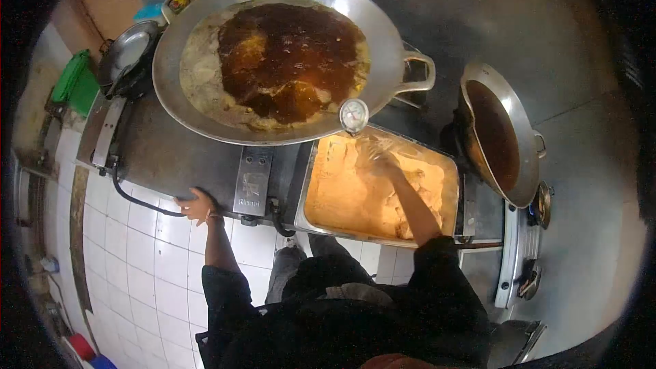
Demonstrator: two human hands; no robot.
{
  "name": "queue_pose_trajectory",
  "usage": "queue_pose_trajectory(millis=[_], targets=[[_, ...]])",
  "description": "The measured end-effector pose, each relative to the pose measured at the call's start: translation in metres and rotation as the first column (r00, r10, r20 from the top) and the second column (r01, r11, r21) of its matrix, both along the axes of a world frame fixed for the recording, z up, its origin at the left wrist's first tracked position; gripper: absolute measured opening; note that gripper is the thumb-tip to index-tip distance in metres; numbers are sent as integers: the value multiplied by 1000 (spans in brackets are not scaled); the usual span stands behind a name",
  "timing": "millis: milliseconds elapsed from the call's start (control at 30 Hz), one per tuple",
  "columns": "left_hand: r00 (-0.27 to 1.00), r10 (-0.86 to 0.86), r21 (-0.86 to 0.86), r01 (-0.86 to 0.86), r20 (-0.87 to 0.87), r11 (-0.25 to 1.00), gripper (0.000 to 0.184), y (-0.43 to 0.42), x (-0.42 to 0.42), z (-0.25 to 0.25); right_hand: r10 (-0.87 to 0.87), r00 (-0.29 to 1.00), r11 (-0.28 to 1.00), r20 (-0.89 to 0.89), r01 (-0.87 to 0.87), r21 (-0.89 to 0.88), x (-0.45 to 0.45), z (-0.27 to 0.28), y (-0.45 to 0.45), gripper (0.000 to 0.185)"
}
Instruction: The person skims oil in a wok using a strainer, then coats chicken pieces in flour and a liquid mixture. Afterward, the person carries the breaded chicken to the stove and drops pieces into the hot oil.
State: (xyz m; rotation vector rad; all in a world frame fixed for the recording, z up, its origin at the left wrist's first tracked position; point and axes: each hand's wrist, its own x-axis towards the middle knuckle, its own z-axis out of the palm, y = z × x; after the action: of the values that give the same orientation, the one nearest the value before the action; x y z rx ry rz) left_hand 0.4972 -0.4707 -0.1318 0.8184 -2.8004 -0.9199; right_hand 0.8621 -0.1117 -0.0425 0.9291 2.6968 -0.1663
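My right hand (pixel 378 154) is over the far part of a metal tray (pixel 452 198) filled with orange-tan powdery coating (pixel 342 195). Its fingers are smeared by motion and look dusted with the powder, so I cannot tell whether they hold anything. A few lumps show in the powder near my forearm. Resting at the front edge of the dark stove counter, my left hand (pixel 197 206) has its fingers apart and nothing in them. Above the tray stands a large wok (pixel 171 72) of dark bubbling oil with pale foam. A dial thermometer (pixel 354 116) sits at its near rim.
A second wok (pixel 495 130) with dark liquid stands to the right. A black gas hose (pixel 143 197) runs along the counter front. At the left are a smaller pan (pixel 130 48) and a green bin (pixel 76 83). White tiles (pixel 137 253) cover the floor.
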Motion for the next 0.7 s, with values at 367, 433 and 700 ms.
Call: queue_pose_trajectory(millis=[367,433,700], targets=[[999,11,-116,-6,38,993,73,0,-4,-12,189,969,982,161,-186,-35,-5,-40,-53,20],[1000,2,-98,1,25,995,74,-2,-5,-14,161,963,987,216,-152,-55,16,-11,-60,20],[999,-31,-61,33,38,998,70,0,0,1,227,974,973,18,-227,-34,-15,-41,-194,20]])
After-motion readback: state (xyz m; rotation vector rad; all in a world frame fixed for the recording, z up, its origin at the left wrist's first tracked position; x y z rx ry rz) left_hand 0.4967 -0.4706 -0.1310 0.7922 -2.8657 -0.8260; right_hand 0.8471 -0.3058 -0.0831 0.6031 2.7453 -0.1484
